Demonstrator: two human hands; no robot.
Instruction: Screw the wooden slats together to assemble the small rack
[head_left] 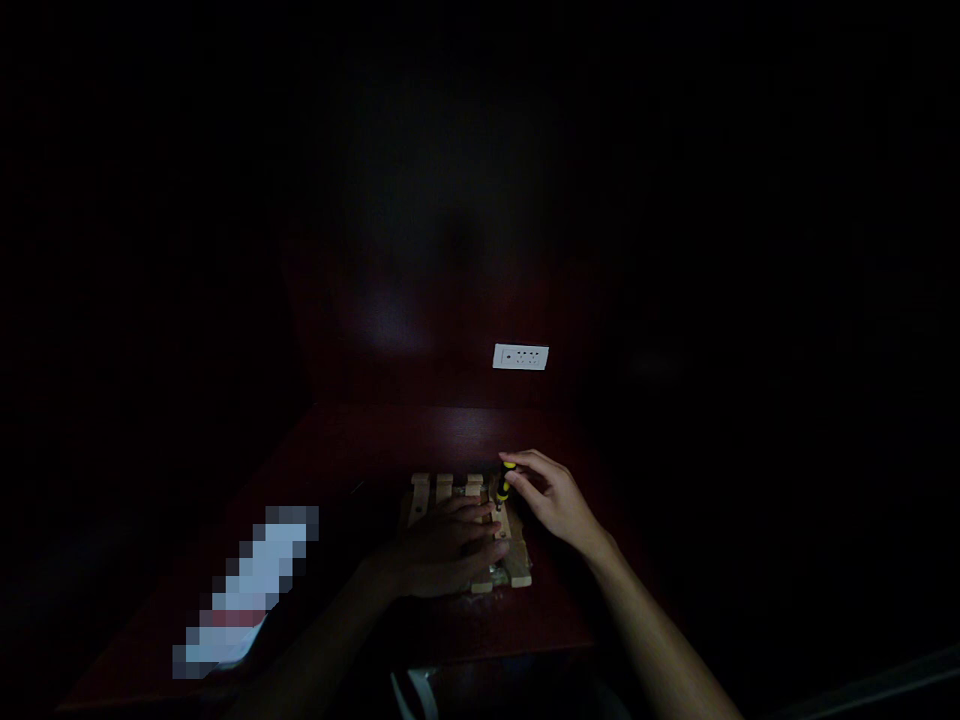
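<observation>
A small slatted wooden piece (520,567) lies on the dark red table, its pale strips running away from me. My left hand (446,548) rests across the strips, palm down with the fingers stretched toward the right. My right hand (551,492) grips a short yellow and black screwdriver (504,483) by its handle, fingers pinched near the top. The screwdriver stands nearly upright, its tip down at the rightmost strip, close to my left fingertips. Dark round spots show on some strips; whether they are holes or screws I cannot tell.
A bright, blurred-out long object (251,590) lies on the table (300,460) at the left. A white socket plate (520,357) is set in the dark red wall behind. The table's front edge runs just below my hands. The surroundings are very dark.
</observation>
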